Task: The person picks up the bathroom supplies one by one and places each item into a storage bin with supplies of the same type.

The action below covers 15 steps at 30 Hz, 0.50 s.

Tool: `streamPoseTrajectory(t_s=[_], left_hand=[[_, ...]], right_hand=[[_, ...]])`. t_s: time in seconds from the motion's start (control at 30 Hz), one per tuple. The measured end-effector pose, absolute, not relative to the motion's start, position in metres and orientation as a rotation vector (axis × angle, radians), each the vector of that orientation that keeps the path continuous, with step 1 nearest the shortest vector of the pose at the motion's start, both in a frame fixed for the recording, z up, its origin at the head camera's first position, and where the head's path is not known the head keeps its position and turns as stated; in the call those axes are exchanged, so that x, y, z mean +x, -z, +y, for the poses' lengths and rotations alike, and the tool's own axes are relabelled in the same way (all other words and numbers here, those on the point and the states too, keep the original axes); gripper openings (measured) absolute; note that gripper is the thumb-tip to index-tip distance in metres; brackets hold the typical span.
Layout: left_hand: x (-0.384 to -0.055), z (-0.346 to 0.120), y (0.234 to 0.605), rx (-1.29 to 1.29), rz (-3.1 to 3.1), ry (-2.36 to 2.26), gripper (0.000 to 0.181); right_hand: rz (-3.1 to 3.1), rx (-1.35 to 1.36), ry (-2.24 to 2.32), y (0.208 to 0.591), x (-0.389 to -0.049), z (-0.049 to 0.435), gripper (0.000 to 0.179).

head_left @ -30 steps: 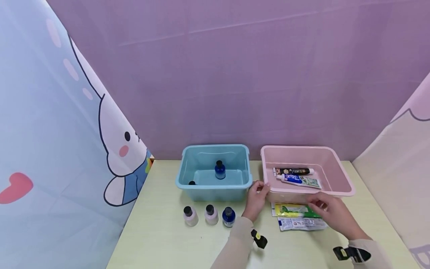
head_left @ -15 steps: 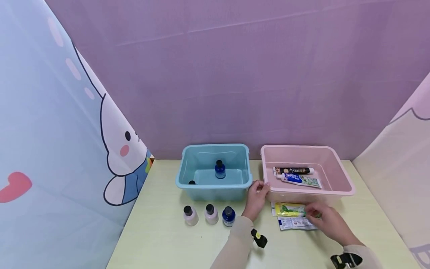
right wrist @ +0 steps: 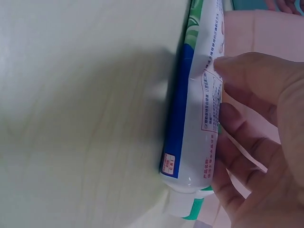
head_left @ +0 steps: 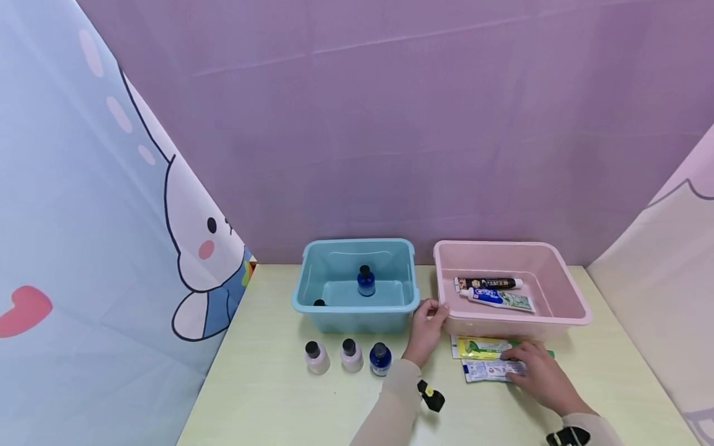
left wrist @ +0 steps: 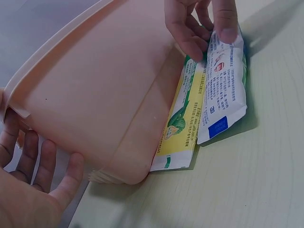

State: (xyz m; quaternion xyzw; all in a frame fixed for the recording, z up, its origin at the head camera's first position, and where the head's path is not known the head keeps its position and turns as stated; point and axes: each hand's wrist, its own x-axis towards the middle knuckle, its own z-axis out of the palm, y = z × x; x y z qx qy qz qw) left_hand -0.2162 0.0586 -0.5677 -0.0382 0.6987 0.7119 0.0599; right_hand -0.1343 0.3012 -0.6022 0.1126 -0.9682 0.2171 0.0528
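My left hand (head_left: 426,331) holds the near left corner of the pink plastic bin (head_left: 513,319), its fingers tucked under the rim in the left wrist view. Two toothpaste tubes, one black (head_left: 488,284) and one blue-and-green (head_left: 502,300), lie inside that bin. On the table in front, my right hand (head_left: 543,378) pinches a white toothpaste tube (left wrist: 225,90), thumb on one side and fingers on the other. The right wrist view shows the tube's white cap (right wrist: 183,204). Between the white tube and the bin lies a yellow-and-green toothpaste tube (left wrist: 178,116), partly covered by my fingers.
Left of the pink bin stands a blue bin (head_left: 357,319) with a blue bottle (head_left: 365,282) and another black cap (head_left: 319,303) inside. In front of it stand two pale bottles (head_left: 317,359) and a dark blue bottle (head_left: 380,359). A purple cloth (head_left: 390,124) hangs behind the table.
My right hand has moved left and toward me, from beside the pink bin's front wall, over the yellow tube, to the white tube. The left hand stays at the bin's corner.
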Motion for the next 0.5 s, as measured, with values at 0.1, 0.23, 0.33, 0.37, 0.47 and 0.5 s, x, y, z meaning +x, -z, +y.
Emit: streamPoseTrajectory(t_s=[0.1, 0.23, 0.33, 0.37, 0.47, 0.5], left_hand=[[-0.2158, 0.0587, 0.5671, -0.115, 2.104, -2.161, 0.020], [-0.2155, 0.0587, 0.5664, -0.122, 2.088, -2.163, 0.020], [-0.2155, 0.0589, 0.5661, -0.120, 2.091, -2.162, 0.021], [-0.2156, 0.0590, 0.5662, -0.118, 2.093, -2.163, 0.021], [-0.2158, 0.0591, 0.5667, -0.111, 2.093, -2.173, 0.020], [-0.2158, 0.0590, 0.5670, -0.110, 2.092, -2.174, 0.019]], right_hand=[[-2.951, 0.348, -0.624, 0.6025, -0.1341, 0.2997, 0.036], [-2.966, 0.341, -0.589, 0.6025, -0.1332, 0.2979, 0.038], [-2.987, 0.328, -0.587, 0.6016, -0.1325, 0.2967, 0.040], [-2.994, 0.322, -0.587, 0.6013, -0.1322, 0.2963, 0.040], [-3.016, 0.320, -0.590, 0.6003, -0.1323, 0.2955, 0.042], [-3.022, 0.322, -0.586, 0.6001, -0.1326, 0.2953, 0.042]])
